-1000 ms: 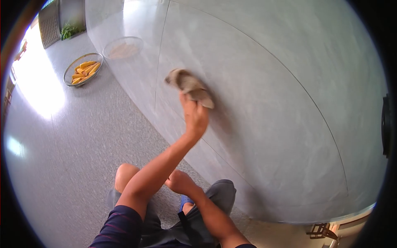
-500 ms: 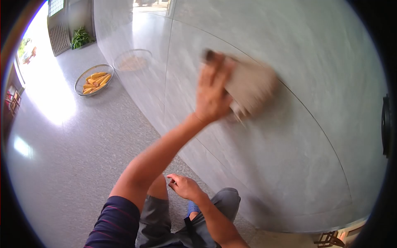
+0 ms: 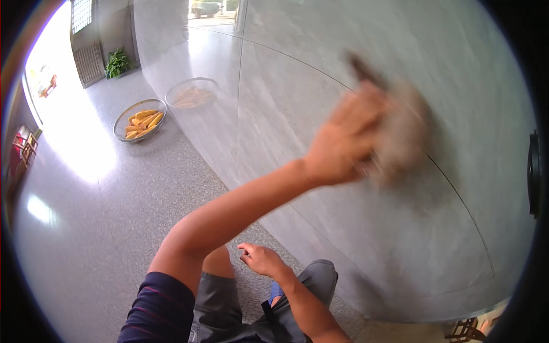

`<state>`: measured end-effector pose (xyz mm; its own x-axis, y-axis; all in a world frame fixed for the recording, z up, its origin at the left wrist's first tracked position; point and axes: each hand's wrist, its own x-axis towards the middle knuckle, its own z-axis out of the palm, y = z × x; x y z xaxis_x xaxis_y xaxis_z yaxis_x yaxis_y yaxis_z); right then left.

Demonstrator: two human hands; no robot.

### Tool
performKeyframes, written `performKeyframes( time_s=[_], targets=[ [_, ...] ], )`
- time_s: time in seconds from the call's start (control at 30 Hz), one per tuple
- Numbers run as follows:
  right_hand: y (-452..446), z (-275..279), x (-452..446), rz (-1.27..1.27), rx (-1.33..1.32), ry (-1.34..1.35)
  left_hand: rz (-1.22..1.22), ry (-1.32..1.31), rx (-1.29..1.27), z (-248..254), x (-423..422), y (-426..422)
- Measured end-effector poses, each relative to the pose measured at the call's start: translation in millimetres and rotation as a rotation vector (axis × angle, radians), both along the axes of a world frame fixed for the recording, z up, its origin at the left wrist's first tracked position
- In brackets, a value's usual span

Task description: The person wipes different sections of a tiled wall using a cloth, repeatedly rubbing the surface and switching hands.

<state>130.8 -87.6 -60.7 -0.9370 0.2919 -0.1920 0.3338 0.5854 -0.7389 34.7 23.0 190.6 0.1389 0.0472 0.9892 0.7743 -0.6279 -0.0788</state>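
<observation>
A beige cloth [image 3: 407, 128], smeared by motion, lies against the grey tiled wall [image 3: 354, 246]. My left hand [image 3: 343, 140] grips it and presses it to the wall, the arm stretched out across the view. Something dark and blurred sticks out above the fingers; I cannot make out what it is. Low in the view, my right hand [image 3: 262, 260] hovers near my knees, its fingers loosely bent and nothing visible in it.
A wire basket [image 3: 118, 132] of corn cobs [image 3: 143, 122] stands on the speckled floor [image 3: 148, 188] beside the wall, which mirrors it. A green plant [image 3: 118, 62] is by the doorway. Red chairs [image 3: 26, 146] show at the far left, and a dark round object [image 3: 534, 174] at the right edge.
My left hand has swept the cloth to the right and slightly down along the wall. My right hand has stayed almost in place. The view has shifted a little.
</observation>
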Motion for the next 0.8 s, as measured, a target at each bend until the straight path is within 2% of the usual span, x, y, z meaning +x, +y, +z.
performKeyframes(
  time_s=[0.07,0.13,0.2,0.27,0.33,0.4,0.47,0.53,0.6,0.67,0.73,0.8],
  targets=[
    [-0.4,-7.0,-1.7,0.007,0.043,-0.003,0.013,0.375,-0.075,9.6,35.6,-9.2],
    [-0.1,-5.0,-1.5,0.006,0.058,-0.019,0.095,0.508,0.029,3.8,52.7,-0.1],
    [1.4,-2.8,1.2,0.002,0.062,-0.03,0.149,0.551,0.028,2.5,42.2,1.9],
    [1.5,-1.3,5.7,-0.012,0.065,0.018,0.183,0.317,-0.002,0.3,26.4,5.3],
    [0.9,4.9,7.6,-0.015,0.035,0.01,0.203,0.127,-0.143,6.1,-9.7,-4.4],
    [-2.2,2.3,7.6,-0.018,0.008,-0.002,0.416,-0.14,-0.035,-3.3,-44.4,5.0],
    [-3.1,-8.0,9.8,-0.011,0.065,0.074,0.459,-0.447,-0.108,-26.4,-81.3,16.0],
    [-6.7,-3.2,10.7,-0.021,0.062,0.057,0.363,-0.754,-0.101,-59.0,-103.0,24.7],
    [-7.7,-3.7,13.3,-0.04,0.066,0.034,0.252,-0.967,-0.229,-106.6,-120.8,31.9],
    [-9.6,-12.1,11.2,-0.005,0.091,0.02,-0.023,-1.349,-0.337,-109.4,-82.3,7.4],
    [-10.7,-7.0,10.0,-0.018,0.071,0.023,0.035,-1.61,-0.503,-135.0,-56.4,-5.4],
    [-11.3,9.6,9.2,0.008,0.104,-0.078,0.275,-1.267,-0.346,-208.9,-41.9,8.0]
  ],
)
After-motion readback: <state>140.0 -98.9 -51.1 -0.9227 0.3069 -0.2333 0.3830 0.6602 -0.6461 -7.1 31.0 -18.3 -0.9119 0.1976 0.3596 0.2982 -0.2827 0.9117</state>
